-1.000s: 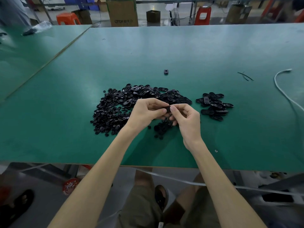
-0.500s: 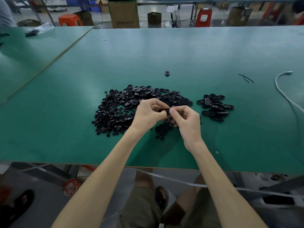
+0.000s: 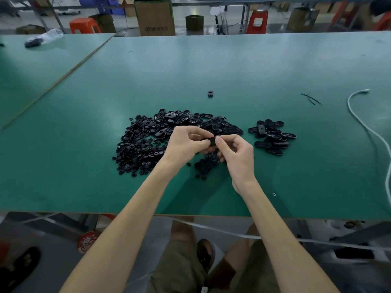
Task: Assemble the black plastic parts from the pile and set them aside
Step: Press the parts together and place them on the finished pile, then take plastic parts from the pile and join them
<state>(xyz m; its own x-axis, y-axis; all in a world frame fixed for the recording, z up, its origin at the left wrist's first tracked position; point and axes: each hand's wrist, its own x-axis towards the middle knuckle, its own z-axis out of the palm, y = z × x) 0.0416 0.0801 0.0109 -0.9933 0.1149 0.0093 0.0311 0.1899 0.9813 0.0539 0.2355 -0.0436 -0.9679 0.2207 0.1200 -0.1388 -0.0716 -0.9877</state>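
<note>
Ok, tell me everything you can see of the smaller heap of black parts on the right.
The smaller heap is a loose cluster of glossy black oval plastic pieces, overlapping and lying mostly flat on the green table. It sits right of the main pile, apart from it; only the table touches it.

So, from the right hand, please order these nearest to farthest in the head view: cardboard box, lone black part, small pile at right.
From the right hand:
1. small pile, just to its right.
2. lone black part, farther back on the table.
3. cardboard box, beyond the table's far edge.
</note>
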